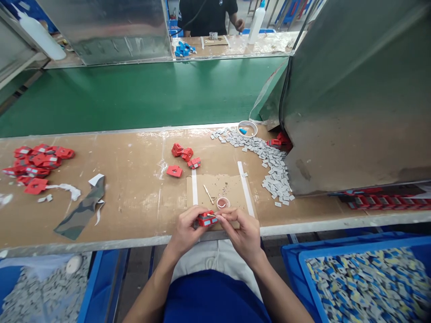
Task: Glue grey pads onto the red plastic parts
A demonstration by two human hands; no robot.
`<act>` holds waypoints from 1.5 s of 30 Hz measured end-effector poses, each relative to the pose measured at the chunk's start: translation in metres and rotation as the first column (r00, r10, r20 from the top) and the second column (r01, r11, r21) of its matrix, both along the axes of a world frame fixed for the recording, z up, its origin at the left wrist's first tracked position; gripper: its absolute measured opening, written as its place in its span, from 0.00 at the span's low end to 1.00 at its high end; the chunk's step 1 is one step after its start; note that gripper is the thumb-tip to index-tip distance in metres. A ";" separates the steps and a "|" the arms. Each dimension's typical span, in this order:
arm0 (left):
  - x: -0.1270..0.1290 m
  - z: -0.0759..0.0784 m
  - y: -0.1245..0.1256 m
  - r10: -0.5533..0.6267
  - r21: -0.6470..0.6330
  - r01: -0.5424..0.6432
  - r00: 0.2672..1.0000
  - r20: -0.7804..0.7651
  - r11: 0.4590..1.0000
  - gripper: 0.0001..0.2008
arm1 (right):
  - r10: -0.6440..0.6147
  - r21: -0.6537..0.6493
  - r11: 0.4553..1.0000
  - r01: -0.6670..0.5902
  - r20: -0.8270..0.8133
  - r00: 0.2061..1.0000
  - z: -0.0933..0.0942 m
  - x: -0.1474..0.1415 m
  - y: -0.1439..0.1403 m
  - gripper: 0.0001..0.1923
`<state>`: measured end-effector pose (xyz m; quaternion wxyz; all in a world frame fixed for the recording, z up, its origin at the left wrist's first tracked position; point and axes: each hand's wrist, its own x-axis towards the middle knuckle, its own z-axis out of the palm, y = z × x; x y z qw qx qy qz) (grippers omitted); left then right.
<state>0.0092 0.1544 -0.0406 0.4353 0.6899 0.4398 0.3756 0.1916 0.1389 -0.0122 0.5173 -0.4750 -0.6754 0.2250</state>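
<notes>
My left hand (186, 231) grips a small red plastic part (206, 219) at the near edge of the brown workbench (134, 202). My right hand (240, 231) pinches a thin stick against the right end of that part. Just beyond my fingers sit a small clear cup (222, 202) and another thin stick (208, 194) on a cardboard pad (232, 184). A few more red parts (183, 158) lie farther out on the bench.
A heap of red parts (38, 163) lies far left, and a trail of grey square pieces (269, 163) runs right beside a large metal hood (357, 98). Blue bins (363, 278) sit below the bench. A green conveyor (141, 94) runs behind; another person (207, 15) works opposite.
</notes>
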 end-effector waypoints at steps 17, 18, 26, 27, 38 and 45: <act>-0.001 -0.001 -0.002 0.049 -0.167 -0.036 0.996 0.074 0.985 0.10 | -0.130 -0.130 0.983 0.129 -0.002 0.991 -0.022 0.024 0.010 0.06; -0.001 -0.001 -0.001 0.049 -0.167 -0.035 0.996 0.078 0.985 0.10 | -0.089 -0.142 0.986 0.091 0.022 0.996 -0.023 0.023 0.011 0.04; -0.005 -0.005 0.001 0.048 -0.135 -0.037 0.996 0.077 0.990 0.09 | -0.325 -0.085 0.932 0.352 0.234 0.916 -0.023 0.087 -0.008 0.08; -0.006 -0.007 0.001 0.042 -0.130 -0.031 0.996 0.079 0.991 0.09 | -0.370 -0.081 0.911 0.405 0.279 0.886 -0.025 0.101 -0.011 0.08; -0.009 -0.014 0.000 0.032 -0.089 -0.026 0.997 0.071 0.996 0.10 | -0.246 -0.009 0.946 0.324 0.630 0.736 -0.049 0.154 -0.004 0.12; -0.008 -0.008 0.001 -0.002 0.080 -0.001 0.999 0.038 0.997 0.20 | -0.104 -0.125 0.971 0.203 0.544 0.833 -0.026 0.136 -0.013 0.09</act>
